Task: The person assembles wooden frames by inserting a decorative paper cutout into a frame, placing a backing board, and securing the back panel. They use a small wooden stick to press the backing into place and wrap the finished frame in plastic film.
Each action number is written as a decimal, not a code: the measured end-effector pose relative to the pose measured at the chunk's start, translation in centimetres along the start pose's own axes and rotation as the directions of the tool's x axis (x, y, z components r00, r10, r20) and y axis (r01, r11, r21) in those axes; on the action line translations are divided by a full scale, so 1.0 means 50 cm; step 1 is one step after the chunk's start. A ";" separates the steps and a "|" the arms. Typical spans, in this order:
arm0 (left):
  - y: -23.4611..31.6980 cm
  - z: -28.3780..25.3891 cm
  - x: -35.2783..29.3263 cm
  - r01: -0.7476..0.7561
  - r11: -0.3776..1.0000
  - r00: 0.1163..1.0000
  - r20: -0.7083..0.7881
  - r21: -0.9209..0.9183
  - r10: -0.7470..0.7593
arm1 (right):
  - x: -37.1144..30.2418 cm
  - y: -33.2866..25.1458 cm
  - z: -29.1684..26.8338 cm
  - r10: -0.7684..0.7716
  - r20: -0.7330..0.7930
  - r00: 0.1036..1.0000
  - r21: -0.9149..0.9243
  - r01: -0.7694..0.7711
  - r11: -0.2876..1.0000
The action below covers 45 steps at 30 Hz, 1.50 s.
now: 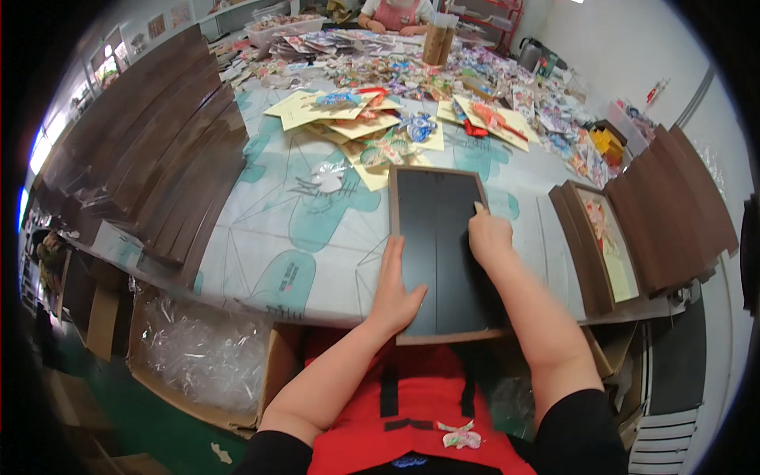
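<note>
A brown picture frame (435, 261) lies face down at the table's near edge, its black backing board upward. My left hand (396, 289) rests along its left rim, fingers stretched out and the thumb spread over the backing. At the right rim my right hand (492, 237) is closed, one fingertip pressed to the inner edge; anything inside its fingers is hidden. Beyond the frame lie cream cards (301, 111) with colourful cut-out figures, among them a green butterfly-like one (385, 149) and a blue one (417, 127). A clear wrapped piece (328, 176) lies left of the frame.
Brown frames (150, 150) stand stacked at the left; more (673, 214) stand at the right, beside one showing a red figure (599, 222). A carton of clear plastic film (206, 352) sits below the table. Across the littered far end, a person (396, 16) sits.
</note>
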State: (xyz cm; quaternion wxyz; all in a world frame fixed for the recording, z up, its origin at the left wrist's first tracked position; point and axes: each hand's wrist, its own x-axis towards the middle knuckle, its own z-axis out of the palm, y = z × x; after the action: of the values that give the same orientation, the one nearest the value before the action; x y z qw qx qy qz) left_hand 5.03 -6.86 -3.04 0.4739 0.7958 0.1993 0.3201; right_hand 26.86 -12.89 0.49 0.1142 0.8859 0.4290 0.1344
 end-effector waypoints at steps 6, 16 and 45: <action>-0.011 -0.002 -0.039 0.093 0.959 0.995 0.001 -0.266 -0.097 | -0.058 0.038 -0.091 0.035 -0.043 0.998 0.543 -0.006 0.839; -0.026 0.001 -0.078 0.085 0.924 0.994 -0.034 -0.373 -0.105 | -0.238 -0.060 -0.125 -0.427 -0.221 0.877 0.736 0.437 0.517; -0.004 0.006 -0.080 0.090 0.941 0.994 -0.023 -0.326 -0.103 | -0.216 0.099 -0.032 0.160 0.032 0.987 0.777 -0.125 0.617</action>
State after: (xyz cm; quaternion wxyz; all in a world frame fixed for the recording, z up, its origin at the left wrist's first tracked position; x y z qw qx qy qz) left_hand 2.39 -9.42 -4.59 0.6095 0.6897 0.1922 0.3405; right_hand 23.48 -24.27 2.05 -0.2978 0.8769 0.3756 -0.0371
